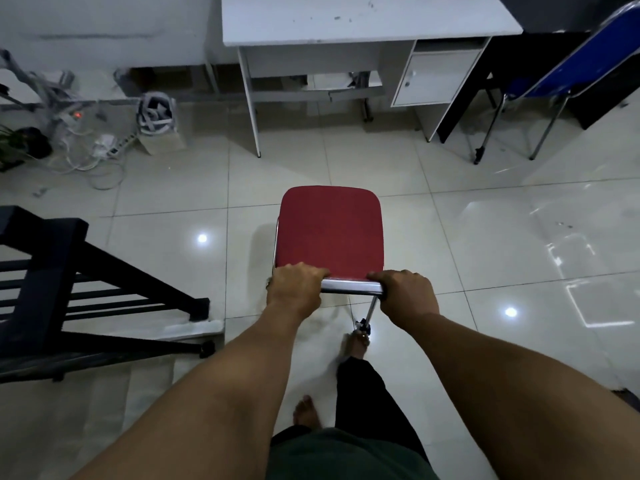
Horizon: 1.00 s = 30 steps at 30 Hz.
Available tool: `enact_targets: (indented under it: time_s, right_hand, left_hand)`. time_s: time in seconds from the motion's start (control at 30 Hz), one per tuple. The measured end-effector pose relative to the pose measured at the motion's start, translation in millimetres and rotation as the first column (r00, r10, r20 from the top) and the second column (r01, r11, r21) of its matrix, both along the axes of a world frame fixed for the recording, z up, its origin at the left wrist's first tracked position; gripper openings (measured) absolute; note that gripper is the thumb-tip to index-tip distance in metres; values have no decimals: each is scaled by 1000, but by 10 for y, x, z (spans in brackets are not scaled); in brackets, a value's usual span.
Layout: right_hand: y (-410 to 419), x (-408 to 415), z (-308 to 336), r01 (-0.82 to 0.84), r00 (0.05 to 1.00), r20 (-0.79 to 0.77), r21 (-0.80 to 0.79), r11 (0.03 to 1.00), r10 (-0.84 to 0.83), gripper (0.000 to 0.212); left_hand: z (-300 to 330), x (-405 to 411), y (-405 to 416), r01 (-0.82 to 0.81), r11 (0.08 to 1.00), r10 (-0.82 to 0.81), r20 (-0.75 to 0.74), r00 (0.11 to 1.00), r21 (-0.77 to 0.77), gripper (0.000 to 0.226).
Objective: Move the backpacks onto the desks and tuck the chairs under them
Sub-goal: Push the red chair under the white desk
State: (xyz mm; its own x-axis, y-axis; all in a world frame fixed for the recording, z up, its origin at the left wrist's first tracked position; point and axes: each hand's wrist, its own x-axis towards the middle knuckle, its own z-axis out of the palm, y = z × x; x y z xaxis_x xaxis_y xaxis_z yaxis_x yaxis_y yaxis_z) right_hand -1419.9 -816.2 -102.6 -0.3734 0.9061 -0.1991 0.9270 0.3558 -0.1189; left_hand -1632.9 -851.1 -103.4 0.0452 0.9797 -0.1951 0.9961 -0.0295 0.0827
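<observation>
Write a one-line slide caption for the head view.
Both hands, left hand and right hand, grip the red chair by its top rail, facing the white desk.

Red chair [330, 226], white desk [363, 19]

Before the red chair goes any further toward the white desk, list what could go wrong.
1. The red chair is aimed at the white desk opening, flanked by a thin desk leg and a cabinet; drifting sideways could hit either.
2. A bare foot sits right by the chair leg, so it may get bumped.
3. Left hand and right hand grip only the backrest bar; the chair may tip.
</observation>
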Motion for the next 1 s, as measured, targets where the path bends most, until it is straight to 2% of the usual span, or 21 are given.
enact_targets:
  time_s: [0.5, 1.0]
  right_hand:
    - [1086, -43, 23, -22, 999, 37, 1, 1000, 22, 49]
    - [2482, 5, 45, -107, 994, -18, 24, 994, 107, 47]
  left_hand:
    - [35, -6, 1026, 4, 1000, -4, -2, 1000, 15, 44]
    - [15, 68, 2346, -101, 994, 102, -27, 994, 34, 48]
